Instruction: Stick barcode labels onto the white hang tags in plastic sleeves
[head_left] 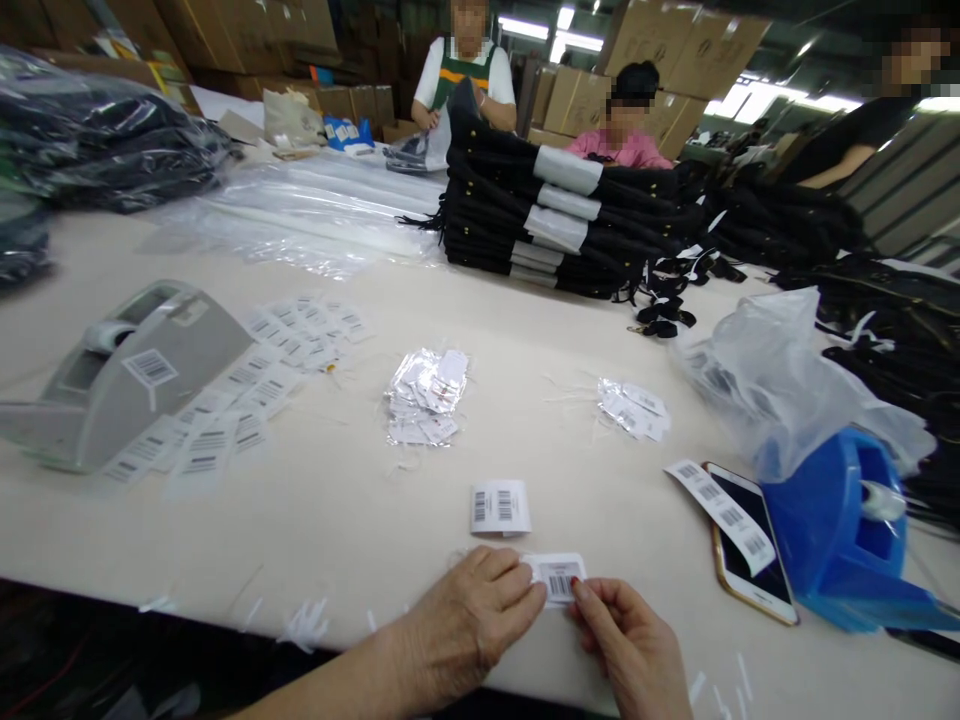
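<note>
Near the table's front edge, a white hang tag (556, 572) with a barcode lies between my two hands. My left hand (480, 618) is closed, its curled fingers gripping the tag's left end. With thumb and forefinger, my right hand (628, 635) pinches the tag's right edge. Just beyond my left hand sits a small sheet of barcode stickers (500, 506). Farther back are a heap of tags in clear plastic (427, 390) and a smaller group of strung white tags (634, 408).
A grey tape dispenser (161, 370) stands left beside rows of barcode labels (206, 440). At right are a phone (776, 585) under a label strip (724, 515), a blue tape dispenser (832, 530) and a plastic bag (795, 370). Stacked black goods (495, 220) stand behind; several people work beyond.
</note>
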